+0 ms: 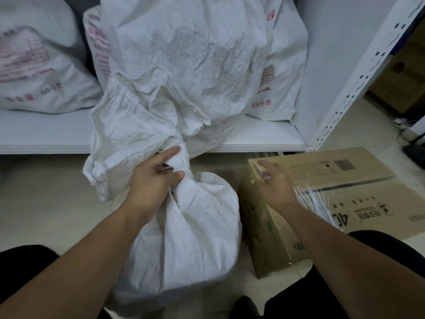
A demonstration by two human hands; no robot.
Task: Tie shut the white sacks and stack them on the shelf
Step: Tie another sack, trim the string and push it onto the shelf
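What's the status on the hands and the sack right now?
Left hand grips sack by gathered neck. Right hand over box, white strip by its fingers, grip unclear. Other sacks crowd shelf.

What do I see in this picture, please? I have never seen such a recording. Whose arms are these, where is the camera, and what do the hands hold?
There is no machine here. The arms belong to a person, and the single picture comes from a camera worn on the head, looking down. The left hand grips the gathered neck of a white sack standing on the floor. The right hand reaches over a cardboard box, beside a bundle of white strips lying on it. One strip shows at its fingertips, but blur hides whether it is pinched. Behind, more white sacks rest on a white shelf.
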